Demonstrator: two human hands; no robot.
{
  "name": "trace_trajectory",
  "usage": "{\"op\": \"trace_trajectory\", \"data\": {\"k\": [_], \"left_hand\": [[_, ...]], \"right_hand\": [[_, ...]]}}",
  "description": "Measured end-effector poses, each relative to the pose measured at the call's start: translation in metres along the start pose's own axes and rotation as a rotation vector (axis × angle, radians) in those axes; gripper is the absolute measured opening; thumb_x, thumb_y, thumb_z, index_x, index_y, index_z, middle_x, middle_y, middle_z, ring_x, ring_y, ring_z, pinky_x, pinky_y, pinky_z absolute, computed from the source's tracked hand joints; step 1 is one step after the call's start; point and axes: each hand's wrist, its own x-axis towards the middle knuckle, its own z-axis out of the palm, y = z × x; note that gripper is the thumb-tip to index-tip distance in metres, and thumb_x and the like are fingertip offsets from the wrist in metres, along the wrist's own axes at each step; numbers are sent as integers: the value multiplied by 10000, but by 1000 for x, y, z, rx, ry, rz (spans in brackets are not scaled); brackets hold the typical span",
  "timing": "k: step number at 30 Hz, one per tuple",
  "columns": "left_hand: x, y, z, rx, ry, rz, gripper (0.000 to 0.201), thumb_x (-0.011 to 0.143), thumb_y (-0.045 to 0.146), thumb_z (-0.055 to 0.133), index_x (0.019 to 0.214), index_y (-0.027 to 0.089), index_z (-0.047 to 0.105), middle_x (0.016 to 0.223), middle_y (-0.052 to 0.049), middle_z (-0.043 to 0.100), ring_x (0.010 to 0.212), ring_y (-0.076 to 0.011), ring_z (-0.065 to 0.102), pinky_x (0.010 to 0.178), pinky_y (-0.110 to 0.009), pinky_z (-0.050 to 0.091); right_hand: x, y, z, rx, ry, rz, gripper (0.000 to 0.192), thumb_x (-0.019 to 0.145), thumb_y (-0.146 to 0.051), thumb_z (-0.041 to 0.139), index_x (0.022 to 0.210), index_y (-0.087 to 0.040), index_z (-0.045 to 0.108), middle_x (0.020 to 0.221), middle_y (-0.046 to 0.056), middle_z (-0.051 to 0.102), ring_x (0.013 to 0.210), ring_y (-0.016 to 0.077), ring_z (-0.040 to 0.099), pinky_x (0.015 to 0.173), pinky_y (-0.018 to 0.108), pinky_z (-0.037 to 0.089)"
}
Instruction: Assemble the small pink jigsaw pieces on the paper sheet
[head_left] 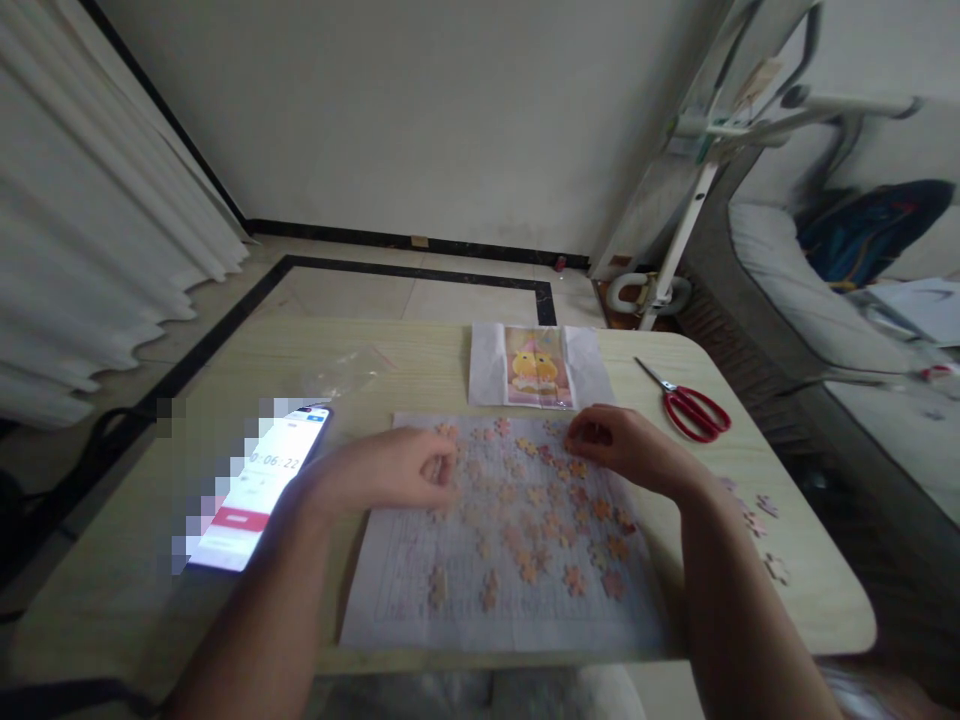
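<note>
Many loose jigsaw puzzle pieces in orange, pink and pale tones lie spread over a white printed paper sheet. My left hand is over the sheet's upper left part, thumb and fingers curled into a pinch beside some pieces; what they hold, if anything, is hidden. At the upper right of the sheet, my right hand has its fingers bent together close to a cluster of pieces, and I cannot see what is between the fingertips. Behind the sheet lies a reference picture of a yellow cartoon animal.
A lit phone showing a timer lies on the left of the wooden table, near a clear plastic bag. Red-handled scissors lie at the right. Several more puzzle pieces rest beyond my right forearm.
</note>
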Motion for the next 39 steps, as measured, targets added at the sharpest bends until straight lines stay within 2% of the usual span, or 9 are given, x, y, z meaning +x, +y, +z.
{"op": "trace_trajectory", "data": {"k": [5, 11, 18, 22, 25, 30, 35, 39], "left_hand": [[-3, -3, 0, -37, -110, 13, 151, 689, 302, 622, 811, 213, 606, 664, 44, 510, 587, -120, 473, 483, -230, 291], [0, 0, 2, -40, -108, 37, 125, 702, 272, 600, 807, 211, 624, 654, 39, 524, 586, -121, 481, 497, -226, 293], [4, 1, 3, -40, -122, 49, 47, 692, 206, 588, 735, 203, 608, 634, 45, 521, 570, -108, 469, 518, -221, 307], [5, -1, 4, -43, -126, 46, 48, 697, 205, 589, 733, 202, 620, 642, 43, 537, 585, -111, 485, 523, -221, 316], [5, 0, 4, -60, -124, 62, 71, 707, 209, 587, 758, 199, 635, 683, 36, 578, 620, -116, 516, 543, -218, 336], [4, 6, 5, 4, -100, 68, 75, 737, 204, 594, 788, 197, 649, 751, 18, 649, 672, -132, 574, 576, -232, 350], [2, 9, 5, 63, -100, 18, 117, 719, 199, 614, 824, 192, 666, 748, 8, 645, 673, -140, 571, 555, -235, 339], [0, 9, 2, 25, -117, 29, 97, 708, 218, 632, 799, 189, 649, 694, 26, 593, 628, -126, 525, 538, -234, 324]], "right_hand": [[-1, -2, -2, -8, -4, 5, 149, 832, -340, 640, 844, -201, 690, 681, -1, 633, 604, 132, 555, 552, 255, 417], [-3, -7, -5, 12, 108, 5, 227, 859, -402, 595, 801, -195, 670, 605, -10, 588, 542, 118, 492, 499, 256, 348], [-3, -10, -4, 46, 195, -27, 251, 886, -398, 556, 795, -189, 659, 571, -7, 577, 526, 118, 490, 507, 260, 351], [-5, -25, -3, 26, 217, -59, 231, 895, -351, 548, 771, -191, 659, 600, -5, 589, 545, 116, 493, 534, 261, 363], [-10, -47, 4, -12, 181, -138, 179, 896, -306, 555, 798, -203, 663, 674, 3, 624, 590, 119, 519, 570, 261, 380], [-21, -82, 31, -126, 15, -255, 105, 880, -232, 592, 916, -236, 691, 824, 18, 654, 697, 131, 571, 628, 260, 388], [-27, -88, 50, -215, -84, -294, 107, 844, -157, 612, 893, -224, 680, 855, 16, 607, 698, 120, 552, 606, 246, 354], [-29, -89, 53, -200, -75, -295, 127, 859, -127, 590, 877, -217, 678, 825, 6, 578, 677, 104, 528, 596, 234, 334]]}}
